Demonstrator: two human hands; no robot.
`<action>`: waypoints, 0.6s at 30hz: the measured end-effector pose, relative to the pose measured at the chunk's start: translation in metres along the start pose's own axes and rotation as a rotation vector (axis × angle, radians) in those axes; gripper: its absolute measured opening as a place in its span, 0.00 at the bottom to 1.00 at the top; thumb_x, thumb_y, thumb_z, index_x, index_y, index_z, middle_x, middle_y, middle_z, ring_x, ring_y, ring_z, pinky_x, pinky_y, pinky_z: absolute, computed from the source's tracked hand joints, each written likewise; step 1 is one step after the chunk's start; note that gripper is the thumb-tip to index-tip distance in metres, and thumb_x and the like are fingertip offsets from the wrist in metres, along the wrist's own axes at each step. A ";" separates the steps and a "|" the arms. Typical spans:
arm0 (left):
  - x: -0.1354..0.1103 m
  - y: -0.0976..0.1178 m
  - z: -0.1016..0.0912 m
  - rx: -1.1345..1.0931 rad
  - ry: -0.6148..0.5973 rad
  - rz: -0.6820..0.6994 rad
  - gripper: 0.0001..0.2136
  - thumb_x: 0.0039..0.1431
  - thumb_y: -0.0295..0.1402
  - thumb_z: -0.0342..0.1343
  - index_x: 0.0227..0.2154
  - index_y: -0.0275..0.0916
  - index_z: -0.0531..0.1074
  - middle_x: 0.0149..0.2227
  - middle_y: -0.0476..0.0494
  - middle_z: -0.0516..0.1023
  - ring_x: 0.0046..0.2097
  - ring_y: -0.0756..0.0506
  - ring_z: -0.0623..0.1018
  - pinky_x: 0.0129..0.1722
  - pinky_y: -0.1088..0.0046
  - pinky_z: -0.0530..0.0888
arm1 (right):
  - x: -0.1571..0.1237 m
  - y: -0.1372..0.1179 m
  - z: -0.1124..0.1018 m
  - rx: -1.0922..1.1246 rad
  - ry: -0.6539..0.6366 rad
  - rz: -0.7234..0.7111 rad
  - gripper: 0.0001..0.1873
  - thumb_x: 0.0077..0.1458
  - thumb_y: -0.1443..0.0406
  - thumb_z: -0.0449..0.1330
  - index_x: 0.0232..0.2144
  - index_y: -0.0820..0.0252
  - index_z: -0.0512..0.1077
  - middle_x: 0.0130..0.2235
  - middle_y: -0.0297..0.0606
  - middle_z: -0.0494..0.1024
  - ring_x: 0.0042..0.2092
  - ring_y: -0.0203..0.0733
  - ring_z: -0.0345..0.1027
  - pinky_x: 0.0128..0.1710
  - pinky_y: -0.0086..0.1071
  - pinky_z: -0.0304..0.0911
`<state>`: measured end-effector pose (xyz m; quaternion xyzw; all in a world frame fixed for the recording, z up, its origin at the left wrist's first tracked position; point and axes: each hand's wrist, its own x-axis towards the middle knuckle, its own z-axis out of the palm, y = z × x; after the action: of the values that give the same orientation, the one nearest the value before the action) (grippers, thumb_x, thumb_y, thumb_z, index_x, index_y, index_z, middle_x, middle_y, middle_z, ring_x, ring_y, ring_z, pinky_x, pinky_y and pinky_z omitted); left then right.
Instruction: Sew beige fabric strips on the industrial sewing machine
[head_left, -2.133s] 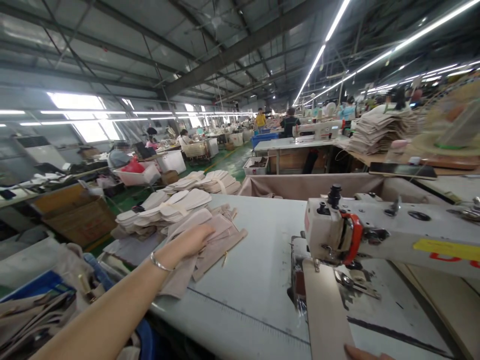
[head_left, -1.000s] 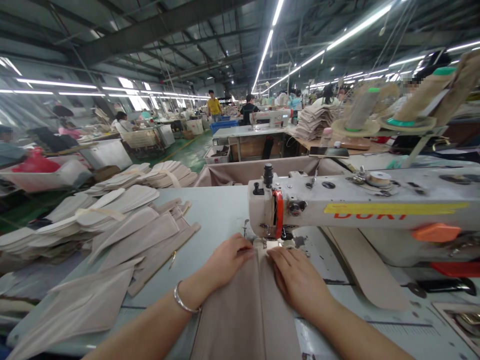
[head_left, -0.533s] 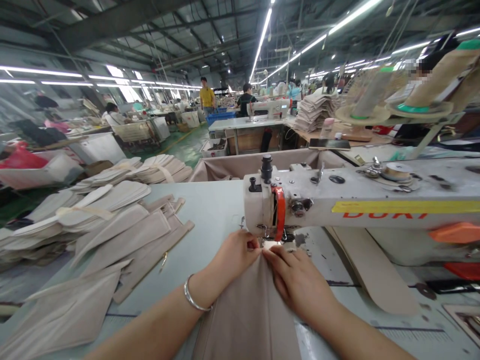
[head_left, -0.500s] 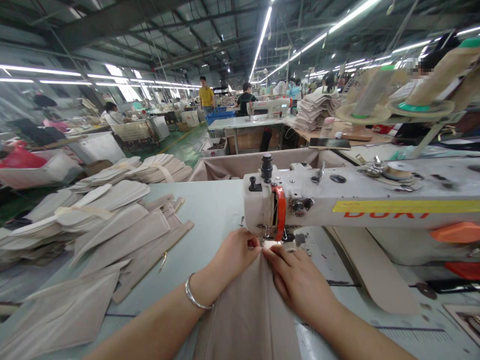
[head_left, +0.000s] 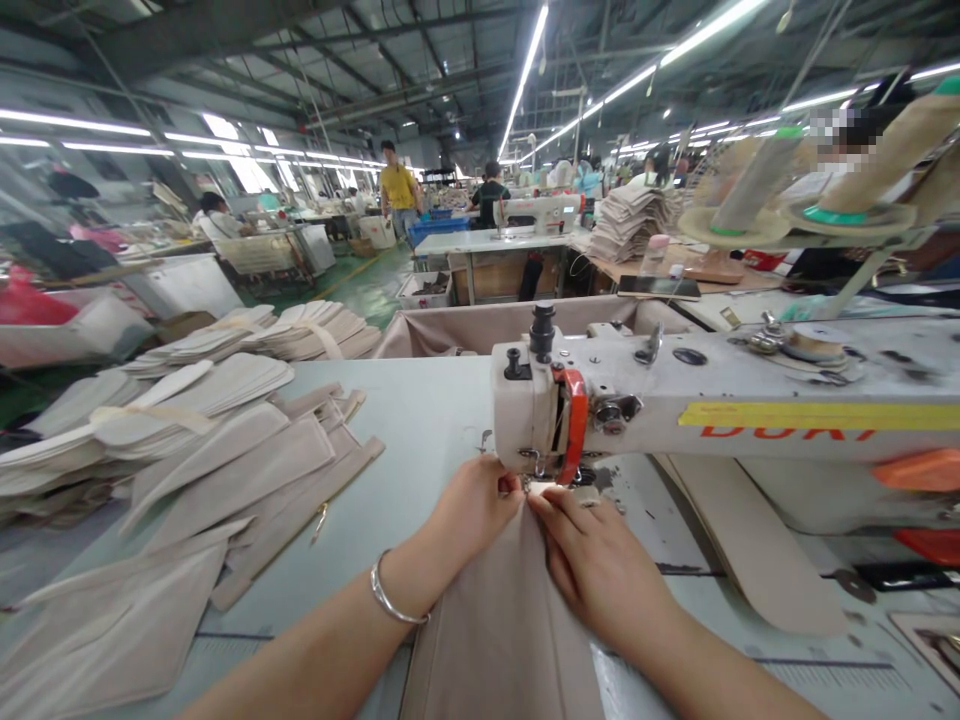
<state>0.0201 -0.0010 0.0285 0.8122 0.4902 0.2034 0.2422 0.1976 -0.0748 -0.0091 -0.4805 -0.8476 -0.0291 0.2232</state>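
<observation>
A long taupe fabric piece (head_left: 510, 620) runs from the bottom edge up to the needle area of a white sewing machine (head_left: 615, 385). At its far end, my left hand (head_left: 476, 500) pinches the fabric's left edge, fingers curled. My right hand (head_left: 596, 545) is closed on the same end from the right, fingertips close to the left ones. Both hands sit just in front of the presser foot, which is partly hidden behind the fingers and the red guard (head_left: 575, 425). A silver bangle (head_left: 390, 590) circles my left wrist.
Sewn taupe pieces (head_left: 247, 500), one with a gold zipper pull (head_left: 320, 522), lie left on the table, beside bundled pale panels (head_left: 195, 400). Right, taupe panels (head_left: 757, 550) lie beneath the machine arm. Thread cones (head_left: 757, 185) stand behind it. A person in yellow (head_left: 399, 190) stands farther back.
The view has shifted slightly, so the machine head appears farther right. Both hands keep their hold at the needle area. The distant person in yellow has moved a little left.
</observation>
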 end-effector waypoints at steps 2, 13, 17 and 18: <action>0.000 0.000 0.000 0.001 0.001 -0.003 0.06 0.53 0.28 0.52 0.27 0.37 0.74 0.26 0.45 0.77 0.30 0.46 0.75 0.29 0.74 0.66 | 0.000 0.000 0.000 -0.006 -0.006 0.004 0.23 0.62 0.72 0.51 0.59 0.67 0.64 0.55 0.49 0.67 0.49 0.53 0.62 0.50 0.48 0.62; 0.004 0.005 -0.001 0.037 0.007 -0.060 0.06 0.53 0.26 0.52 0.26 0.36 0.74 0.28 0.42 0.78 0.31 0.44 0.76 0.29 0.73 0.67 | 0.001 -0.001 0.000 0.029 0.002 0.015 0.24 0.61 0.72 0.52 0.59 0.67 0.63 0.55 0.49 0.68 0.53 0.54 0.61 0.53 0.49 0.60; -0.006 0.007 -0.001 0.138 0.061 -0.001 0.07 0.59 0.27 0.52 0.34 0.37 0.75 0.36 0.40 0.79 0.37 0.42 0.77 0.36 0.69 0.72 | -0.001 0.000 -0.001 0.057 -0.001 0.012 0.22 0.62 0.71 0.51 0.59 0.64 0.63 0.56 0.48 0.67 0.52 0.53 0.61 0.52 0.48 0.60; -0.012 0.007 0.000 0.172 0.069 0.051 0.08 0.61 0.27 0.51 0.36 0.38 0.75 0.39 0.40 0.79 0.41 0.41 0.77 0.40 0.67 0.73 | -0.002 0.000 -0.002 0.068 -0.007 0.011 0.22 0.62 0.71 0.51 0.58 0.63 0.64 0.55 0.47 0.68 0.51 0.53 0.62 0.52 0.48 0.60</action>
<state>0.0197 -0.0142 0.0319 0.8346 0.4932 0.1946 0.1494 0.1992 -0.0772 -0.0087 -0.4775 -0.8461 0.0028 0.2369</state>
